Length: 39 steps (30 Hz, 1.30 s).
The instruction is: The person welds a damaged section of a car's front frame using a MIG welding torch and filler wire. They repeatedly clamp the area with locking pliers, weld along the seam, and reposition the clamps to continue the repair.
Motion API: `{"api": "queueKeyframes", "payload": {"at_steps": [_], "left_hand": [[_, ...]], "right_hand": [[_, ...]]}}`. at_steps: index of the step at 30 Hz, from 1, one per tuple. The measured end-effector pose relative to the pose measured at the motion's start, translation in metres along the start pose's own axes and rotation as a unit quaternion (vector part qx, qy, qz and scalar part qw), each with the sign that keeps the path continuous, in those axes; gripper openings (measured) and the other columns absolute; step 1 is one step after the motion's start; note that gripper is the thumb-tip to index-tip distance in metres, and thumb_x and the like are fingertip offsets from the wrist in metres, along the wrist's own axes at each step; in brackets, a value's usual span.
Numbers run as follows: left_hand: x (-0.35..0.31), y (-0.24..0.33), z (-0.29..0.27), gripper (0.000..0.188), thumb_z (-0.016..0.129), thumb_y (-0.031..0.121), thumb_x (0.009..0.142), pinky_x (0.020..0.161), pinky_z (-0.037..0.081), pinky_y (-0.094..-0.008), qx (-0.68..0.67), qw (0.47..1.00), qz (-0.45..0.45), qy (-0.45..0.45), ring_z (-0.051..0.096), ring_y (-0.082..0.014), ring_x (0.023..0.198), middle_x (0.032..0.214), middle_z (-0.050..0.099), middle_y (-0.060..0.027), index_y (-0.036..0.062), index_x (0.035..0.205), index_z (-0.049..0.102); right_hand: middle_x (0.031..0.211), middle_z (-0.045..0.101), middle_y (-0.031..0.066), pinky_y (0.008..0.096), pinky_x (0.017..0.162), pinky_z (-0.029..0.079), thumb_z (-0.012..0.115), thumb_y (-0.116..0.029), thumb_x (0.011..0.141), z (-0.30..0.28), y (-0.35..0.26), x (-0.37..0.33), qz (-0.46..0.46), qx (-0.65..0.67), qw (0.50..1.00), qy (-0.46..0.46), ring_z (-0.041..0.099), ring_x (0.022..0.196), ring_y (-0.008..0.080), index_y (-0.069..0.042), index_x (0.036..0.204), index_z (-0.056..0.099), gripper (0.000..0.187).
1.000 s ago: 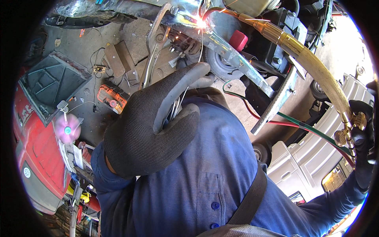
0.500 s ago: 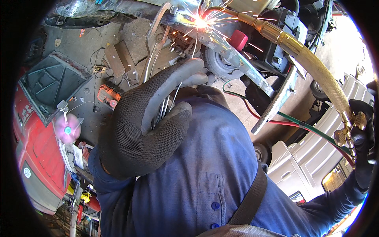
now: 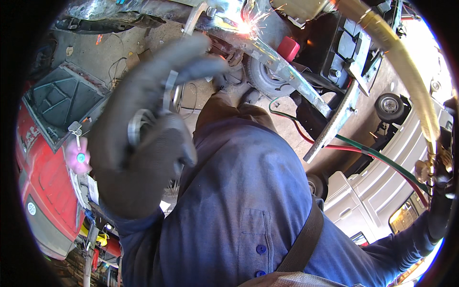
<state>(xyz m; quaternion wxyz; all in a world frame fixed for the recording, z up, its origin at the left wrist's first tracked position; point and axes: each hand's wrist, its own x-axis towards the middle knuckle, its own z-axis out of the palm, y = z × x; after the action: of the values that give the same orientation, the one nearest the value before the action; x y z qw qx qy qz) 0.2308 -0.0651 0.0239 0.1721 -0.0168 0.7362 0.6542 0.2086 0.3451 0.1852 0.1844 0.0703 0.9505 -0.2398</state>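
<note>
My right hand (image 3: 445, 174), in a dark glove at the far right edge, is closed round the valve end of a brass gas torch (image 3: 399, 60). The torch's neck runs off the top edge, so its tip is hidden. A glowing spot (image 3: 246, 29) throws sparks on a worn metal bar (image 3: 282, 67). My left hand (image 3: 143, 124), in a black glove and smeared by motion, has curled fingers. A silvery loop of metal wire (image 3: 137, 125) shows in its palm. Just beyond it, a locking clamp (image 3: 194, 19) grips the bar, its handles partly covered by the hand.
Green and red hoses (image 3: 382, 161) run to the torch. A black battery (image 3: 337, 50) and a red block (image 3: 288, 49) lie past the bar. White vehicle (image 3: 377, 191) at right; red vehicle (image 3: 48, 177) and dark panel (image 3: 62, 103) at left. A wheel (image 3: 267, 76) stands under the bar.
My left hand has drawn back left, taking the wire away from the glowing spot. The torch's tip has moved up and right from the bar. The sparks have shrunk.
</note>
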Motion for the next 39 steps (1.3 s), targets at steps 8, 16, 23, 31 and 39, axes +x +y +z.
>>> {"api": "queueKeyframes", "payload": {"at_steps": [8,16,23,31,39], "left_hand": [[-0.004,-0.008,-0.039,0.073,0.059,0.035,0.105,0.046,0.048,-0.0221,0.068,0.987,0.139,0.042,0.059,-0.0076,0.048,0.141,0.067,-0.0323,-0.009,0.161,0.042],[0.004,-0.01,-0.053,0.071,0.061,0.036,0.104,0.047,0.046,-0.0219,0.039,0.985,0.161,0.043,0.059,-0.0076,0.051,0.138,0.069,-0.0308,-0.009,0.158,0.047],[-0.001,0.0,-0.051,0.068,0.062,0.034,0.103,0.046,0.042,-0.0213,0.067,0.977,0.189,0.078,0.06,-0.008,0.056,0.133,0.071,-0.0291,-0.0103,0.154,0.052],[-0.044,0.002,-0.039,0.059,0.059,0.026,0.104,0.048,0.041,-0.0196,0.04,0.976,0.194,0.095,0.061,-0.0052,0.06,0.132,0.073,-0.025,-0.0076,0.153,0.055],[-0.091,0.008,-0.018,0.054,0.055,0.019,0.107,0.053,0.044,-0.02,0.107,0.968,0.228,0.008,0.065,-0.0056,0.068,0.135,0.073,-0.0222,-0.005,0.155,0.053]], "right_hand": [[0.111,0.07,0.011,0.0338,0.08,0.053,0.065,-0.065,0.102,-0.023,0.016,-0.052,-0.03,-0.057,0.996,0.067,0.068,0.093,0.0188,0.001,0.136,0.067,0.075],[0.11,0.07,0.0091,0.0341,0.08,0.052,0.066,-0.071,0.1,0.003,0.035,-0.121,0.047,-0.064,0.99,0.117,0.067,0.093,0.0175,0.0,0.137,0.067,0.079],[0.118,0.071,0.0126,0.0394,0.093,0.055,0.073,-0.072,0.095,0.061,0.048,-0.175,0.116,0.071,0.983,0.122,0.069,0.105,0.0231,0.0,0.135,0.067,0.083],[0.114,0.071,0.0105,0.0358,0.091,0.053,0.076,-0.077,0.089,0.15,0.063,-0.234,0.116,0.218,0.944,0.218,0.067,0.102,0.0198,0.004,0.137,0.066,0.094],[0.091,0.066,0.0016,0.0222,0.058,0.05,0.08,-0.081,0.083,0.26,0.075,-0.299,0.141,0.392,0.865,0.278,0.063,0.07,0.0068,0.005,0.13,0.064,0.099]]}}
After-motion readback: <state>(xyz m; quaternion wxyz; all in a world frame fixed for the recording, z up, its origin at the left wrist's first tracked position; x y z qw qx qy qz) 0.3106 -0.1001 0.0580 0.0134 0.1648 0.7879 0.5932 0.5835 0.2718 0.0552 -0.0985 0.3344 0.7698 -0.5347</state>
